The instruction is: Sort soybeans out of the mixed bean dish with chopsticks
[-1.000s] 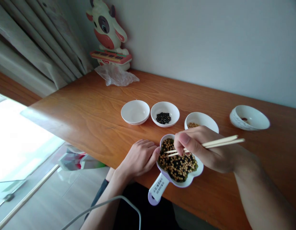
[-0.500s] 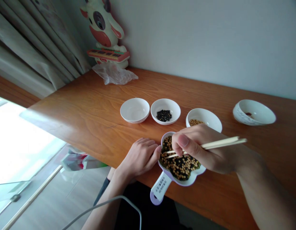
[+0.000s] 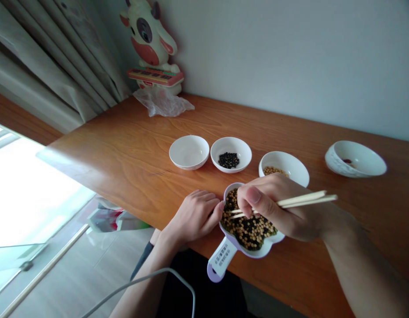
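My right hand (image 3: 277, 205) is closed around a pair of chopsticks (image 3: 306, 199). Their tips are down among the beans at the left side of a lilac-rimmed, scalloped dish (image 3: 264, 251) with a labelled handle. Yellow beans (image 3: 257, 229) and dark beans lie mixed in that dish, partly hidden under my right hand. My left hand (image 3: 199, 214) rests on the table edge, fingers stretched out and thumb against the dish's left rim. Behind the dish are a bare white bowl (image 3: 187, 154), a bowl (image 3: 245, 152) of black beans (image 3: 228, 160), and a bowl (image 3: 295, 170) of yellow beans, partly covered by my hand.
Farther right stands another white bowl (image 3: 363, 161) with a few reddish-brown pieces inside. A crumpled clear plastic bag (image 3: 164, 104) and a cow toy with a keyboard (image 3: 154, 57) are at the back left. A grey cable (image 3: 164, 270) crosses before my left forearm.
The view has shifted slightly, so the bowls and toy appear a little farther right. Both hands keep their places at the dish, chopstick tips still among the beans.
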{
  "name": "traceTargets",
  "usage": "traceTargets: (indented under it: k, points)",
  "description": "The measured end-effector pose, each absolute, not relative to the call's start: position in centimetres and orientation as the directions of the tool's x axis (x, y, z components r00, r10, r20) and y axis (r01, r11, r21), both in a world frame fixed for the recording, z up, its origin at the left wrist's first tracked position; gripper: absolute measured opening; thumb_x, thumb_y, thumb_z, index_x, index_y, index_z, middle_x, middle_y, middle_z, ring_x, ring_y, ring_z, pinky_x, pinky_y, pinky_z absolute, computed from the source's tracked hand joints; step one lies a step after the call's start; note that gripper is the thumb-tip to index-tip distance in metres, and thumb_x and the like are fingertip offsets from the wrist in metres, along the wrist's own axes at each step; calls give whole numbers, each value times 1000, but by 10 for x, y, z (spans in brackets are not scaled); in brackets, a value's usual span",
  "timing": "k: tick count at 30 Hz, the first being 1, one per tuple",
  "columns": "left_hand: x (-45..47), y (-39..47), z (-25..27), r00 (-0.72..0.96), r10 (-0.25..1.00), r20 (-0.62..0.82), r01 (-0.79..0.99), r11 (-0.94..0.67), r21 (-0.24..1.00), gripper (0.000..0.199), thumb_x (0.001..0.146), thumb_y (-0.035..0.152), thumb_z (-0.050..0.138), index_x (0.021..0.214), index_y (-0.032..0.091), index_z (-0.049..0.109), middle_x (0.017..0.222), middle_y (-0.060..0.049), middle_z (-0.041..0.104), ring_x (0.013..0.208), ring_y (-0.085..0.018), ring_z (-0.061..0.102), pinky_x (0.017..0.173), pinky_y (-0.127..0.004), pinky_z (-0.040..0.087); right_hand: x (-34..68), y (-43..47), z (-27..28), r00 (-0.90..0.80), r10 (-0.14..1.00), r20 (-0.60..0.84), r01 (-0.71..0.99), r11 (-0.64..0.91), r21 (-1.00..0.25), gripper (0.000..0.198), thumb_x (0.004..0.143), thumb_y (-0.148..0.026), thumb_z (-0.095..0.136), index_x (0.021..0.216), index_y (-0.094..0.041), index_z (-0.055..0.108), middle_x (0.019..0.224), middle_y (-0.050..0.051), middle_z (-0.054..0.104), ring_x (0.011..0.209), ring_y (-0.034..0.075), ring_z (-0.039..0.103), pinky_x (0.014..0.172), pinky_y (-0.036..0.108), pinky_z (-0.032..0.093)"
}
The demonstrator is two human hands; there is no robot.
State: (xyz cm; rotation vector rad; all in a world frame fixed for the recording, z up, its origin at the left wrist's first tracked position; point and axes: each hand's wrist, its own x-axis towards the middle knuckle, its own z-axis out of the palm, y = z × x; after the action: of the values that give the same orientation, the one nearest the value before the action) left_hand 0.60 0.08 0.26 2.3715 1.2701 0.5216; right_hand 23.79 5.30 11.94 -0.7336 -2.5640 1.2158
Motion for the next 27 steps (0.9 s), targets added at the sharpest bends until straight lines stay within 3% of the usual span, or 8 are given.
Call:
traceTargets:
  k: [9,13,19,24,27]
  points:
    - [7,1,4,512,849,132,692,-499,522,46,113,34,32,87,19,66,90,-6,73,80,-20,65,84,-35,48,234,55,107,-826,556,90,298,567,-768,65,112,-56,26,73,-17,62,67,2,62,61,12,53,62,30,36]
    - [8,1,5,525,842,126,698,-511,502,45,113,33,31,87,19,65,91,-6,75,81,-20,66,85,-35,48,233,53,102,-809,568,153,270,589,-762,60,112,-49,32,68,-17,59,62,1,59,56,11,51,59,30,34]
    - [10,2,-1,498,851,167,711,-510,484,45,112,32,33,81,19,62,87,-6,74,77,-19,66,80,-34,47,230,51,101,-808,557,189,307,673,-673,49,110,-32,44,65,-17,57,60,-1,57,54,10,48,59,31,32]
    - [11,4,-3,499,840,213,703,-536,467,46,111,32,34,77,19,61,80,-5,72,71,-18,64,75,-32,45,228,46,101,-819,543,186,348,727,-592,43,108,-31,47,68,-18,54,62,-2,53,57,10,46,62,32,29]
    - [11,5,-1,496,841,215,715,-536,449,49,112,33,33,74,19,60,78,-5,72,70,-18,64,72,-31,44,240,38,89,-759,630,166,375,631,-679,39,108,-37,47,76,-18,60,66,-1,56,60,12,50,63,30,34]
